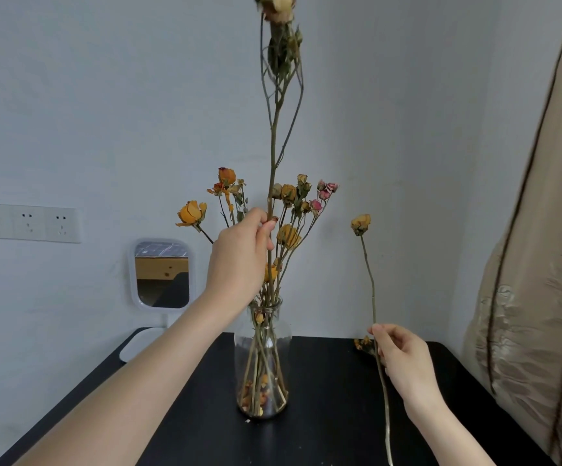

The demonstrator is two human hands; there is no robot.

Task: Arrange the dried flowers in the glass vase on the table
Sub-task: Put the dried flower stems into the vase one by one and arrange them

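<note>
Grip of the left hand (239, 260) is pinching the tall upright dried stem (274, 146) straight above the clear glass vase (243, 351), while the right hand (404, 361) is pinching a yellow dried rose (361, 224) alongside.

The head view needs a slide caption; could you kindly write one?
Left hand grips a tall stem in the glass vase; right hand holds a yellow flower beside it.

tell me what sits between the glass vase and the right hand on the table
Head view: mostly bare black table, plus one small dried flower head lying on it close by the right hand, well clear of the glass vase.
</note>
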